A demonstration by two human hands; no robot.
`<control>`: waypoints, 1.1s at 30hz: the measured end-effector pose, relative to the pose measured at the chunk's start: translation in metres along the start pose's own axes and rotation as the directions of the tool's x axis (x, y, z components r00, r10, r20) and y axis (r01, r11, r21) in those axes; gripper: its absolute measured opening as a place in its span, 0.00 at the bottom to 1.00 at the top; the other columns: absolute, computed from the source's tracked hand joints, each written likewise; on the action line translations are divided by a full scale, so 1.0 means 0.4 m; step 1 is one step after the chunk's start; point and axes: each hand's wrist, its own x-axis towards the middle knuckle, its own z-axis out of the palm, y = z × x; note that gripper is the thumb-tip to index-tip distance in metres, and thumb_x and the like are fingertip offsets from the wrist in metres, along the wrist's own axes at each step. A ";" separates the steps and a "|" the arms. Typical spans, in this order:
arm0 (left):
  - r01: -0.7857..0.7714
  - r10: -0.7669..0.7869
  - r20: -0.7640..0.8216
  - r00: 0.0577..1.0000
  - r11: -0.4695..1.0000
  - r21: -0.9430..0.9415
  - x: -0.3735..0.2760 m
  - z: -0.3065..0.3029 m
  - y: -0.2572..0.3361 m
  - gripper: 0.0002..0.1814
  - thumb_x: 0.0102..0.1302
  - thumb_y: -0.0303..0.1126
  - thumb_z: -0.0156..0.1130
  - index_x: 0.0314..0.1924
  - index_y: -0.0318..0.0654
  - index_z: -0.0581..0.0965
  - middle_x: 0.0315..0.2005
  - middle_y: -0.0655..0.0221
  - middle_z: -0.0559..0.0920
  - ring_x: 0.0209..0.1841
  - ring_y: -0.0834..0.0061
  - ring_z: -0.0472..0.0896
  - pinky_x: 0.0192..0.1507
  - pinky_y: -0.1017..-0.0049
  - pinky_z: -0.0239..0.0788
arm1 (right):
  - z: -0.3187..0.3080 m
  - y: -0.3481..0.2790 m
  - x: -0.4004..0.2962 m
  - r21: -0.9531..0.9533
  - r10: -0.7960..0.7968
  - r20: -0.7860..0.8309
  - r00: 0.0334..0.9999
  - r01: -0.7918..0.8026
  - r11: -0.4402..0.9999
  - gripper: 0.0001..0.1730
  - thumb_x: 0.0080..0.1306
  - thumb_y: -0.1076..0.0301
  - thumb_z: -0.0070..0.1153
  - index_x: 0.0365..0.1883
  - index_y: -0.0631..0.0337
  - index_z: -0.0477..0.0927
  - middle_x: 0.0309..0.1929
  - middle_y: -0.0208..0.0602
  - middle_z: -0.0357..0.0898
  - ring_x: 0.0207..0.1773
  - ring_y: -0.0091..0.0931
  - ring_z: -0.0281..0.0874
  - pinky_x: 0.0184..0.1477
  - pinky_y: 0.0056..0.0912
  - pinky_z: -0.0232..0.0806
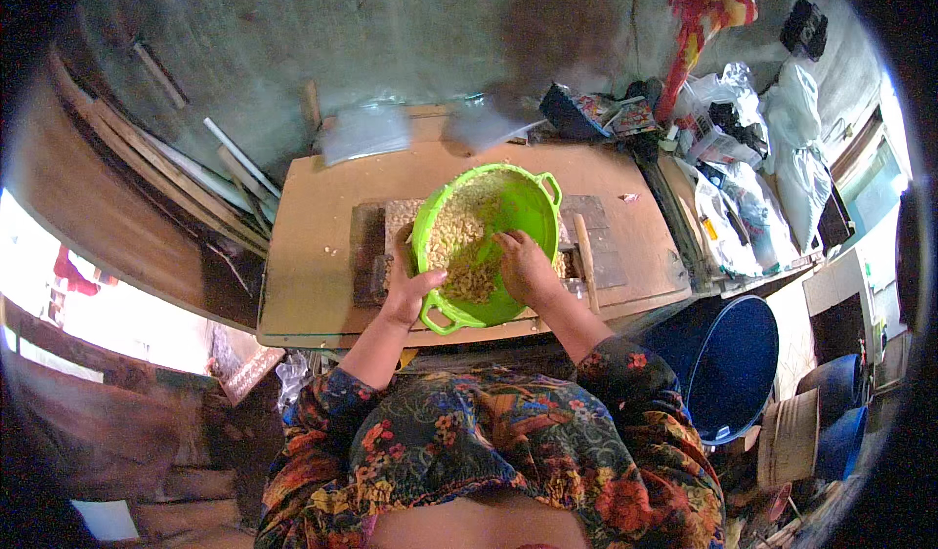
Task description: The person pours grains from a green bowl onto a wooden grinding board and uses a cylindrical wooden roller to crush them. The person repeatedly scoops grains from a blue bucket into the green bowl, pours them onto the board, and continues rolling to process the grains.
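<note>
A bright green plastic basin (533, 216) with two loop handles is tilted over the middle of the table. Pale, crumbly grain-like pieces (458, 245) are heaped along its left side and bottom, while green plastic shows bare on the right. My left hand (412, 278) grips the left rim, thumb over the edge. Inside the basin is my right hand (526, 267), its fingers curled beside the pieces; whether they pinch any is hidden. Below the basin lies a dark wooden board (368, 256), mostly covered. A wooden rod (585, 263) rests at its right, near more pale pieces.
The tan tabletop (308, 256) carries a few crumbs. Clear plastic sheets (370, 135) lie along its back edge by the wall. Bags (733, 216) crowd a surface at right, above a large blue barrel (736, 369). Wooden planks (157, 157) lean at left.
</note>
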 end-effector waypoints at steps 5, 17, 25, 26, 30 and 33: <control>-0.047 0.039 0.048 0.998 0.985 0.168 0.000 0.061 -0.048 0.46 0.42 0.24 0.66 0.61 0.38 0.53 0.54 0.62 0.65 0.57 0.68 0.64 0.61 0.66 0.55 | 0.157 0.059 -0.049 0.378 0.225 0.192 0.955 -0.283 0.881 0.14 0.60 0.71 0.48 0.44 0.64 0.72 0.41 0.51 0.75 0.45 0.45 0.73 0.48 0.43 0.67; 0.267 -0.265 -0.161 0.951 0.964 -0.006 -0.075 0.057 -0.123 0.44 0.50 0.23 0.59 0.64 0.46 0.47 0.53 0.59 0.66 0.54 0.66 0.69 0.55 0.65 0.64 | 0.071 -0.074 -0.057 0.727 0.392 0.491 0.778 -0.118 -0.676 0.21 0.70 0.55 0.33 0.47 0.62 0.70 0.40 0.40 0.77 0.43 0.34 0.76 0.47 0.41 0.70; 0.310 -0.319 -0.343 0.884 0.947 -0.082 -0.122 0.003 -0.110 0.37 0.54 0.35 0.57 0.62 0.45 0.51 0.52 0.57 0.65 0.51 0.59 0.72 0.49 0.58 0.69 | -0.085 0.080 0.025 0.824 0.536 0.358 0.765 0.012 -0.567 0.18 0.68 0.57 0.37 0.37 0.63 0.72 0.31 0.38 0.77 0.33 0.32 0.77 0.37 0.38 0.73; 0.290 -0.311 -0.341 0.887 0.950 -0.111 -0.135 -0.005 -0.113 0.37 0.54 0.35 0.57 0.62 0.47 0.51 0.52 0.57 0.65 0.51 0.59 0.71 0.49 0.58 0.69 | -0.134 0.068 0.029 0.861 0.575 0.288 0.766 0.056 -0.506 0.15 0.67 0.57 0.41 0.36 0.60 0.73 0.32 0.36 0.78 0.32 0.32 0.77 0.37 0.36 0.72; 0.286 -0.318 -0.277 0.907 0.947 -0.150 -0.159 0.028 -0.074 0.37 0.54 0.37 0.57 0.62 0.50 0.51 0.54 0.59 0.64 0.53 0.58 0.70 0.50 0.57 0.68 | -0.066 0.359 0.015 0.973 0.719 0.160 0.676 0.015 -0.230 0.14 0.65 0.59 0.43 0.35 0.61 0.73 0.32 0.36 0.77 0.31 0.31 0.76 0.38 0.33 0.70; 0.247 -0.286 -0.323 0.902 0.956 -0.155 -0.163 -0.009 -0.108 0.37 0.55 0.37 0.57 0.62 0.49 0.51 0.54 0.58 0.64 0.54 0.58 0.69 0.50 0.57 0.68 | -0.013 0.468 -0.007 0.980 0.709 0.047 0.704 -0.171 0.106 0.13 0.62 0.62 0.48 0.35 0.64 0.75 0.30 0.34 0.77 0.30 0.26 0.74 0.35 0.27 0.68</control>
